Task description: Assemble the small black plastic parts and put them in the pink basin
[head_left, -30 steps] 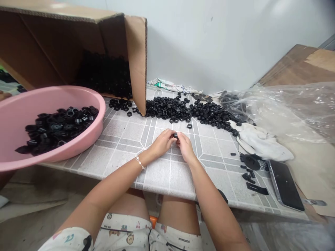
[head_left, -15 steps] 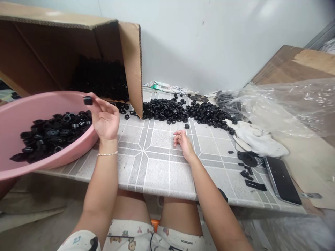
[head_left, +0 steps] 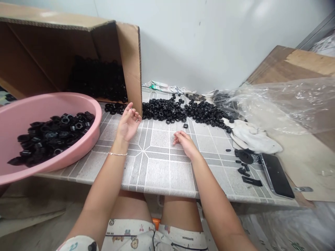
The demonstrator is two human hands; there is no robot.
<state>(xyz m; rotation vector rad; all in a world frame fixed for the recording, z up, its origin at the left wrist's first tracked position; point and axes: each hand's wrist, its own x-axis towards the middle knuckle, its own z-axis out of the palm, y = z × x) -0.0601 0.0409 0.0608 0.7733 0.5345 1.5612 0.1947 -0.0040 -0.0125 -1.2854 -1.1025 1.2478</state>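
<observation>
My left hand is above the table beside the cardboard box flap, palm turned up. Its fingers are half bent and apart, and I see nothing in them. My right hand hovers low over the tabletop with loosely curled fingers and no part visible in them. Just beyond its fingertips lies one black plastic ring. Behind that ring spreads a pile of similar black rings. To the left, a pink basin holds a heap of black plastic parts.
A cardboard box lies on its side at the back left with black parts inside. On the right are a white cloth, a phone, several loose black pieces and clear plastic sheeting. A wall stands behind.
My left hand has moved right, away from the basin's rim, and the black part it held is gone from its fingers. My right hand has stayed nearly in place.
</observation>
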